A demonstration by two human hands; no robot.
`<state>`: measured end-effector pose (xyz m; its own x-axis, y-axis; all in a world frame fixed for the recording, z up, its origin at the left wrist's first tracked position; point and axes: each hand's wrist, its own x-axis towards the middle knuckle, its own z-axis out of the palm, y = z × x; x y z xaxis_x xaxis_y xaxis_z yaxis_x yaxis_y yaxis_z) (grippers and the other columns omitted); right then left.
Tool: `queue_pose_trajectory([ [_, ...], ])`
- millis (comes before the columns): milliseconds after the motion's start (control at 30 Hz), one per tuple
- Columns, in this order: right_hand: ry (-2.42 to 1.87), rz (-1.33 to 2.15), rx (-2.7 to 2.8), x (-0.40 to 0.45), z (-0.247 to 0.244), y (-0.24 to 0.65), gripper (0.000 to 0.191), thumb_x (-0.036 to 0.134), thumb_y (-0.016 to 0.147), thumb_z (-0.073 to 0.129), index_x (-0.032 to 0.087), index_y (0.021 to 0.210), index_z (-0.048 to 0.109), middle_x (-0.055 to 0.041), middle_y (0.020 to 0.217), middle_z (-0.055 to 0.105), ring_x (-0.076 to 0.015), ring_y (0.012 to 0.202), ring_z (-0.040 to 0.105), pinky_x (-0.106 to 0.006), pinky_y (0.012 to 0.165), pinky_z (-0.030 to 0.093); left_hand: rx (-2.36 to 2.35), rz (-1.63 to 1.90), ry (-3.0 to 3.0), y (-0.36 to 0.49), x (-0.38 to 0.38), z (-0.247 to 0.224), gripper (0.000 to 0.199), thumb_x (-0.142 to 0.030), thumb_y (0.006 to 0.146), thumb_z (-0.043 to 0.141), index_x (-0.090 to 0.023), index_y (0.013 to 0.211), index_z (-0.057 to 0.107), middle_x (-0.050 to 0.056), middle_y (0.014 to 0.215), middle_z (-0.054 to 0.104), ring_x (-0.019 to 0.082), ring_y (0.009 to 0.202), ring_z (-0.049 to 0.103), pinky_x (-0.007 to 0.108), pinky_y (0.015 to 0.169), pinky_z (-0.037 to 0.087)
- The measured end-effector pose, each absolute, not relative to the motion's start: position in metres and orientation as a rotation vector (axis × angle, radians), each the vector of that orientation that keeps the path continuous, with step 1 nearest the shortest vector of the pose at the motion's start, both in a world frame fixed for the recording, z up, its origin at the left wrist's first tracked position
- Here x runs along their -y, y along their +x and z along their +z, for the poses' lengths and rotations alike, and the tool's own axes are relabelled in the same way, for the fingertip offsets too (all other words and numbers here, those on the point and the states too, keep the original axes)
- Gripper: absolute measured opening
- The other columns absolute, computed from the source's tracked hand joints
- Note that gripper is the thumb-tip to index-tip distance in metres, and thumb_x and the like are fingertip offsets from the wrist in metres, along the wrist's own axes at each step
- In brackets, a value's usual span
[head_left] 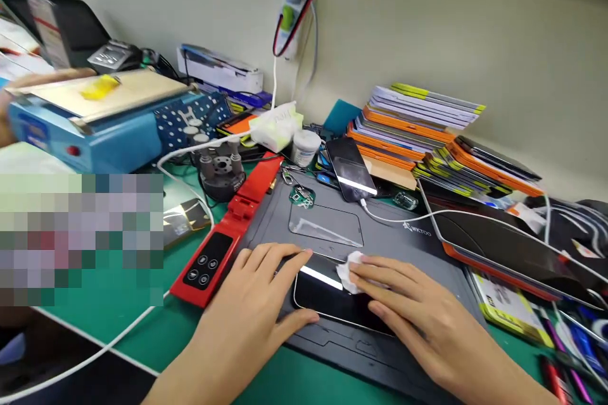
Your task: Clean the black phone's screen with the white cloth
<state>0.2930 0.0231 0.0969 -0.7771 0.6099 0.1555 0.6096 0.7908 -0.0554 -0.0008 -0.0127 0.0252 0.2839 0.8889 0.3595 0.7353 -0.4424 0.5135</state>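
A black-screened smartphone [320, 302] lies flat, face up, on the dark grey work mat, a bright light strip reflected across its screen. My left hand [259, 300] grips its left end, index fingertip at the far edge and thumb at the near edge. Under the fingertips of my right hand [418, 307] a crumpled white wipe [349, 273] is pressed on the screen. That hand covers the phone's right end. Just beyond it, a thin clear phone-shaped sheet or glass [327, 223] rests on the mat.
A red folding device [209, 262] with buttons borders the mat [408, 247] on the left. Behind stands another phone [350, 168] on a white cable, near stacked boxes [418, 120]. Tablets [494, 240] and pens lie right. Another person's hand [47, 78] is by a blue machine [109, 139].
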Motion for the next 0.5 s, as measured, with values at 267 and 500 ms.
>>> queue_pose_trajectory([
  [267, -0.792, -0.498, 2.916, 0.023, 0.086, 0.283, 0.049, 0.047, 0.117, 0.044, 0.015, 0.146, 0.066, -0.0041, 0.158, 0.059, -0.0195, 0.146, 0.058, -0.037, 0.136, 0.023, -1.486, 0.931, 2.568, -0.005, 0.014, 0.026, 0.049, -0.044, 0.117, 0.046, -0.019, 0.159, 0.048, 0.000, 0.158, 0.062, 0.022, 0.139, 0.053, 0.038, 0.107, 0.043],
  [500, -0.703, -0.414, 2.896, 0.007, 0.069, 0.212, 0.068, 0.062, 0.115, 0.039, 0.009, 0.151, 0.061, -0.0092, 0.160, 0.056, -0.0234, 0.151, 0.052, -0.041, 0.133, 0.032, -1.423, 1.114, 2.338, -0.021, 0.016, 0.025, 0.064, -0.001, 0.101, 0.038, -0.028, 0.159, 0.047, -0.003, 0.162, 0.054, 0.014, 0.150, 0.047, 0.027, 0.125, 0.037],
])
